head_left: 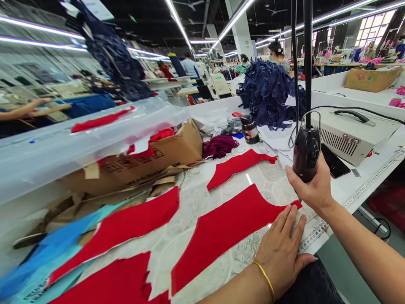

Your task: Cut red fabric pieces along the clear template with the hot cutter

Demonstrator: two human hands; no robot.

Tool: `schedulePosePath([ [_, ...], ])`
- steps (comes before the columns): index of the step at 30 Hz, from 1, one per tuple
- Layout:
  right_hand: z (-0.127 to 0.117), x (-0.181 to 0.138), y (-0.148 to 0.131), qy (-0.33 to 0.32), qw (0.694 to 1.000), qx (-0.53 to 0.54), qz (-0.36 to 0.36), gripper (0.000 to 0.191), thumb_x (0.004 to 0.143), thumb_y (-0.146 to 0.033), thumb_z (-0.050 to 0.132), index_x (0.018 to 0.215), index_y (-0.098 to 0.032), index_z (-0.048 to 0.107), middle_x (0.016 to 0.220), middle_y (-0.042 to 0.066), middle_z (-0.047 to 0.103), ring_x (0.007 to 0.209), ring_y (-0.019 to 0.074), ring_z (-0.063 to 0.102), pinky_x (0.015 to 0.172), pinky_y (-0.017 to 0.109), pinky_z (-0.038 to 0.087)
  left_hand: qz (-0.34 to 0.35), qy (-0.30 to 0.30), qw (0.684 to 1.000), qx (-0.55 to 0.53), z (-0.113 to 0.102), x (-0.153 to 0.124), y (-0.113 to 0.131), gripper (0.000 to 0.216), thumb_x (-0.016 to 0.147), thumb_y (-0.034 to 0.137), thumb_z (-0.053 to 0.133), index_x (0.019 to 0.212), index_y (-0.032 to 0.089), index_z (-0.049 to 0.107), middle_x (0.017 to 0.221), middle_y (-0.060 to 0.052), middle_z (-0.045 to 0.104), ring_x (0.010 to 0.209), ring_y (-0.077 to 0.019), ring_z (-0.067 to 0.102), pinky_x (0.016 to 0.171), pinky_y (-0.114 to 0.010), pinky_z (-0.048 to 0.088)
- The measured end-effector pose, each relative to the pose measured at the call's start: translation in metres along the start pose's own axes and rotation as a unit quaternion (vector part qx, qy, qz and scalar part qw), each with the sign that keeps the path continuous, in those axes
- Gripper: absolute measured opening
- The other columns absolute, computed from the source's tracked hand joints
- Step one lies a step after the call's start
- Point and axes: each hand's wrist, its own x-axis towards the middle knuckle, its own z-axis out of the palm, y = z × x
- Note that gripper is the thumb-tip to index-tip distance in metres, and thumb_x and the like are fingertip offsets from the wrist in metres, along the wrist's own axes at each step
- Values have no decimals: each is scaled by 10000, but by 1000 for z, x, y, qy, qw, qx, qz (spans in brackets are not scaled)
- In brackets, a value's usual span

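My left hand [280, 249] lies flat, fingers stretched out, on the near end of a long red fabric piece [221, 228] on the white table [190, 202]. A gold bangle circles that wrist. My right hand [311, 185] is wrapped round a black hanging tool [306, 152] on a dark pole, its tip just above the red piece's right corner. Other red fabric pieces [126, 228] lie to the left, and a smaller red cut piece [236, 166] lies beyond.
A torn cardboard box [152, 158] and a clear plastic bin [63, 143] stand at left. A grey metal unit [351, 137] sits at right beside a phone. A heap of navy fabric [268, 90] lies at the back. A tape measure [316, 234] runs along the table edge. People work farther off.
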Motion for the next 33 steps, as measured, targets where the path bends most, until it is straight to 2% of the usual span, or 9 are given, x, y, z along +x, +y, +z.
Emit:
schedulePosePath([
  [8, 0, 2, 2, 16, 1000, -19, -5, 259, 796, -370, 619, 816, -265, 383, 640, -73, 456, 536, 106, 419, 501, 268, 378, 20, 4, 1000, -9, 0, 4, 0, 797, 974, 663, 501, 1541, 111, 405, 1599, -243, 386, 1494, -382, 359, 1170, -498, 423],
  [19, 1, -1, 4, 23, 1000, 5, 20, 290, 764, -361, 656, 790, -262, 385, 607, -89, 457, 503, 92, 409, 468, 252, 369, 25, 25, 999, 6, 9, 3, -3, 798, 987, 686, 440, 1549, 122, 385, 1598, -231, 394, 1500, -378, 346, 1159, -502, 421],
  [25, 1, -1, 4, 29, 999, 17, 21, 284, 768, -360, 664, 785, -260, 398, 593, -87, 450, 488, 96, 394, 460, 262, 364, 27, 20, 999, 21, -3, 2, -4, 785, 993, 686, 429, 1540, 125, 395, 1582, -230, 422, 1485, -356, 380, 1149, -488, 437],
  [28, -1, 1, 4, 43, 998, 33, 26, 266, 787, -373, 681, 825, -253, 447, 653, -61, 506, 529, 114, 460, 500, 283, 417, 28, 28, 998, 46, -12, -10, -14, 805, 983, 705, 429, 1535, 120, 401, 1585, -226, 418, 1490, -351, 372, 1150, -477, 442],
  [33, 14, 4, 8, 58, 996, 62, 8, 274, 791, -379, 696, 861, -251, 464, 722, -40, 542, 593, 132, 525, 555, 306, 471, -4, 61, 994, 90, -14, -48, -52, 750, 1005, 677, 410, 1537, 149, 409, 1582, -194, 435, 1474, -345, 396, 1106, -491, 495],
])
